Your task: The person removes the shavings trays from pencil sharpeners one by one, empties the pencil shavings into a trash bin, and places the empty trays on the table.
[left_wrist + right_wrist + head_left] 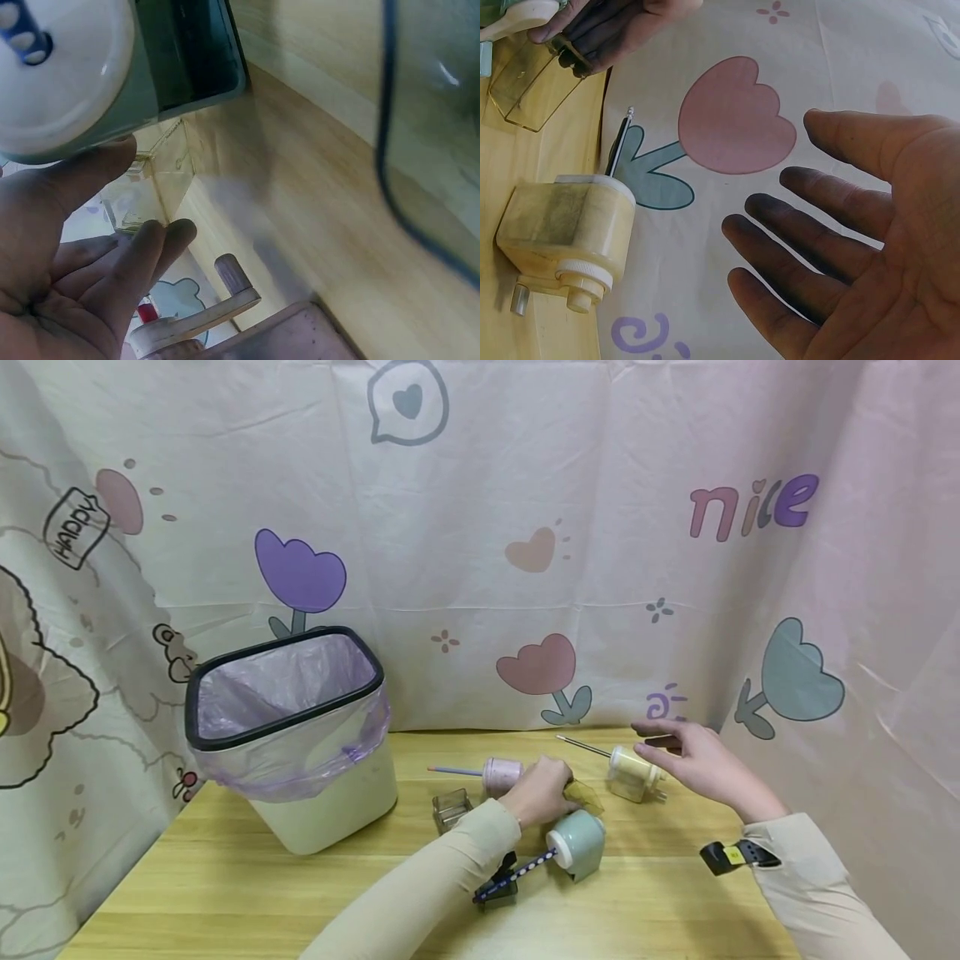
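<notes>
My left hand (542, 789) pinches a clear yellowish plastic shavings box (585, 796), just behind the green crank pencil sharpener (581, 839). A blue dotted pencil (528, 865) sticks out of that sharpener. To the left of the hand lies a pink sharpener (501, 774) holding a blue pencil (457, 771). My right hand (701, 764), holding nothing, hovers beside the yellow sharpener (632, 774), which carries a dark pencil (585, 746). In the right wrist view its fingers (810, 240) are spread apart, with dark shading on them.
A white bin (330, 814) with a black rim and purple liner stands at the left. One smoky clear box (452, 810) lies near the pink sharpener, and a black box (498, 887) sits under the dotted pencil. Behind the wooden table (225, 885) hangs a printed curtain (465, 527).
</notes>
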{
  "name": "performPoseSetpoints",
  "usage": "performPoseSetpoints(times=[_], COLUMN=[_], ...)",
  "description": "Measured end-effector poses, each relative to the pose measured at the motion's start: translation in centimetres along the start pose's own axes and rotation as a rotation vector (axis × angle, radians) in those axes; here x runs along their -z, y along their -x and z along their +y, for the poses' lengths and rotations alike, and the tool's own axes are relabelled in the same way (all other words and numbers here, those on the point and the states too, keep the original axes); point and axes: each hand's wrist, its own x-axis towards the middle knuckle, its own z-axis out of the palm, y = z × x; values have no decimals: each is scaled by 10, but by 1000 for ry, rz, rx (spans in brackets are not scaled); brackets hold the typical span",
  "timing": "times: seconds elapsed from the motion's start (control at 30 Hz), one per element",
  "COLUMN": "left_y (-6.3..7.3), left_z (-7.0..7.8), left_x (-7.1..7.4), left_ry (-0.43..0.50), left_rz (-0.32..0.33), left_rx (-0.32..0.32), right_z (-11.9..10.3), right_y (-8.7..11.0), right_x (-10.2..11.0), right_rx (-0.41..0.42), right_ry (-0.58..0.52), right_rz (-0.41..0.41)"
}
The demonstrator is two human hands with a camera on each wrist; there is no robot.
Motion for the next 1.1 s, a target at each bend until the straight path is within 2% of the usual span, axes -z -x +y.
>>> performPoseSetpoints(times=[0.47,0.73,0.83,0.93,1.1], left_y=[1,2,6,12,26], left_z=[-6,-8,-8,-7,-10], left_x=[-2,-2,5,19,46], left_ry=[-72,-67,-43,-17,2], left_rz=[-47,-58,-71,-67,14], left_rx=[47,68,82,83,61], right_z=[2,8,11,13,15], right_y=[2,1,0,0,1], right_x=[-6,-11,-12,-13,-14], right_rx=[10,50,46,38,38], right_ry=[-37,-65,-59,-52,-55], right_rz=[-8,-2,-4,-8,-10])
